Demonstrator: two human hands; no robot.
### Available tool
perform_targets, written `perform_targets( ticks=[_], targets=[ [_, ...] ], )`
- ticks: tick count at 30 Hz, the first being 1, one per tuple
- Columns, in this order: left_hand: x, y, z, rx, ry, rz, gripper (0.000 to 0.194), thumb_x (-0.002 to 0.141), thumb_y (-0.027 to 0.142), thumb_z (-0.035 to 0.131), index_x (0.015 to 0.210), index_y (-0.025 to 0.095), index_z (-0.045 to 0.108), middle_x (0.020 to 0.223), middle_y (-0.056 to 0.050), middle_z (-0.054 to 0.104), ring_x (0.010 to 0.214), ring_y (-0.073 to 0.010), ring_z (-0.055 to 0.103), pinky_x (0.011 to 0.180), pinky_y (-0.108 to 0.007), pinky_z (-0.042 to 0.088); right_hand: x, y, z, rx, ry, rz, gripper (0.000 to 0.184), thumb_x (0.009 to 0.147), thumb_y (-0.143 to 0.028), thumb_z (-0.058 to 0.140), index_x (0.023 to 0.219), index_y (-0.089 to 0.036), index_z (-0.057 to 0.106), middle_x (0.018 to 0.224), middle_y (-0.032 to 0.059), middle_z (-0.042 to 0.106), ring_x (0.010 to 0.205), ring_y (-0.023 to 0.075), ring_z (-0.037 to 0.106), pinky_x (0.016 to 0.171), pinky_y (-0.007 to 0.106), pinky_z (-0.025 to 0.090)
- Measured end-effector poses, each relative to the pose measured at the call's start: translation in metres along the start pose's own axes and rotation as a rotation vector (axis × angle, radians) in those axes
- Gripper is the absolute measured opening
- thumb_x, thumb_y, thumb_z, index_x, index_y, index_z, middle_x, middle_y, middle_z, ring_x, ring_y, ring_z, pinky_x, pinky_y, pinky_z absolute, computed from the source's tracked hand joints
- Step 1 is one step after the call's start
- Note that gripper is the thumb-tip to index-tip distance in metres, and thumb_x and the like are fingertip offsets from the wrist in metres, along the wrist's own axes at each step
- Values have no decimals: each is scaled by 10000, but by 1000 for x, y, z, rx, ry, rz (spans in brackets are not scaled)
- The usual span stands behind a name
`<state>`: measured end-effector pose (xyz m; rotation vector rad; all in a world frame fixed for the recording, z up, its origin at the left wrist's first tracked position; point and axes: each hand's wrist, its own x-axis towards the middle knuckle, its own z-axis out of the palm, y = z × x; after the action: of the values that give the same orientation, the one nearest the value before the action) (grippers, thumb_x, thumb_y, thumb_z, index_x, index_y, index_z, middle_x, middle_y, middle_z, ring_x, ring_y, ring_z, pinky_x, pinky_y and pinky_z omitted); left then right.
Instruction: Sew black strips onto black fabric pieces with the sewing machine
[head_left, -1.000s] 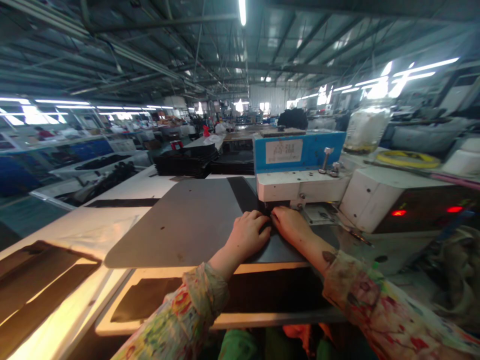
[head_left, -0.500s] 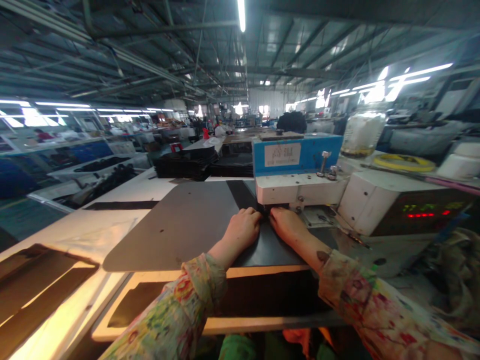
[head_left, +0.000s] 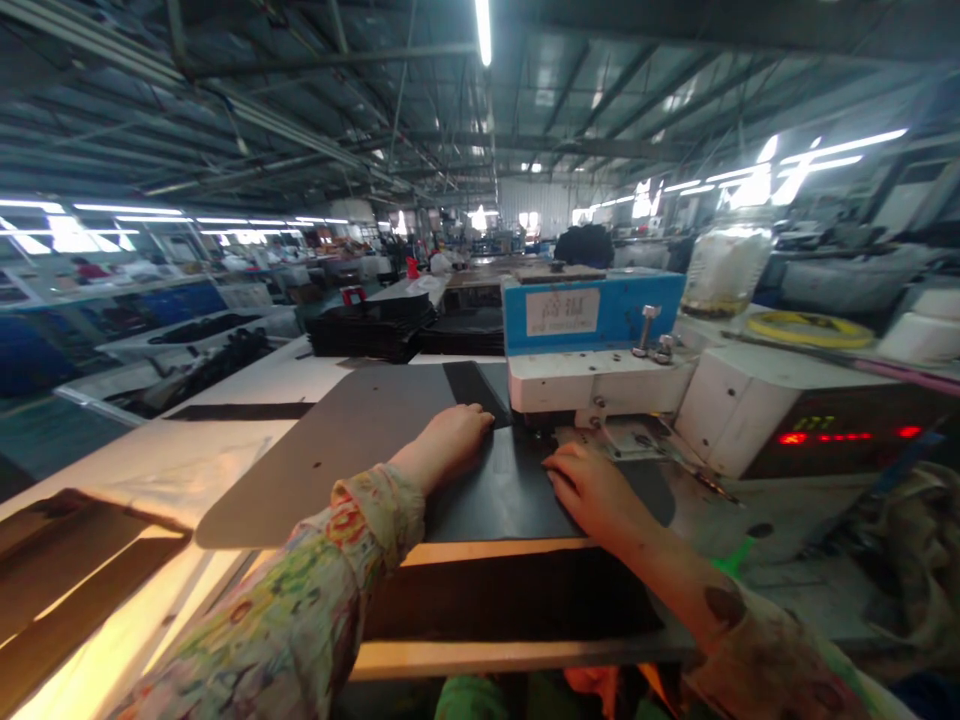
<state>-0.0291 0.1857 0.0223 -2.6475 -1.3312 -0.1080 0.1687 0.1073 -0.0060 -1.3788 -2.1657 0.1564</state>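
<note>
A large dark sheet [head_left: 352, 450] lies flat on the work table under the head of a blue and white sewing machine [head_left: 592, 350]. My left hand [head_left: 454, 432] rests flat on the sheet beside a black strip [head_left: 469, 382] running away from me. My right hand [head_left: 589, 485] presses flat on the darker part of the sheet just below the machine's foot, fingers stretched toward it. Neither hand holds anything. Both arms wear floral sleeves.
A white control box [head_left: 795, 415] with red lit digits stands right of the machine. Stacks of black cut pieces [head_left: 375, 325] sit at the far end of the table. Dark strips [head_left: 82, 570] lie at the near left. A yellow coil [head_left: 810, 325] lies behind the box.
My hands have parted: the left slid forward and left along the black strip, the right drew back toward me. The view shifted slightly to the right.
</note>
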Motion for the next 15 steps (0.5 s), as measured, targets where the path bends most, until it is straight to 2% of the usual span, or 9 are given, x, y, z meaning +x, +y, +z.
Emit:
perform_targets(
  ticks=[5,9,12,15],
  targets=[
    [2,2,3,62,-6,-20,294,705,293,545,950,137,590,936,-110,591,867,-238,560,828,-341,420,-7,0,0,65,44,-18,185,810,-116,458,896,-145,619,874,57,568,852,159,511,788,267,401],
    [3,1,2,81,36,-92,232,811,219,403,886,136,607,896,-109,585,839,-209,550,785,-322,433,-5,-1,1,60,59,-27,185,818,-123,448,887,-141,619,871,57,573,846,153,515,772,257,403],
    [-10,2,-1,92,58,-120,304,856,177,311,865,150,613,875,-92,584,849,-192,532,770,-301,435,-6,0,-1,76,67,-30,190,826,-132,436,874,-146,619,876,60,578,850,153,517,774,262,404],
    [-39,10,-7,77,46,-124,300,858,162,312,899,166,609,875,-78,583,839,-184,519,741,-286,442,-17,-6,-7,199,97,-18,184,827,-159,440,876,-164,617,878,56,584,855,155,522,778,270,404]
  ],
)
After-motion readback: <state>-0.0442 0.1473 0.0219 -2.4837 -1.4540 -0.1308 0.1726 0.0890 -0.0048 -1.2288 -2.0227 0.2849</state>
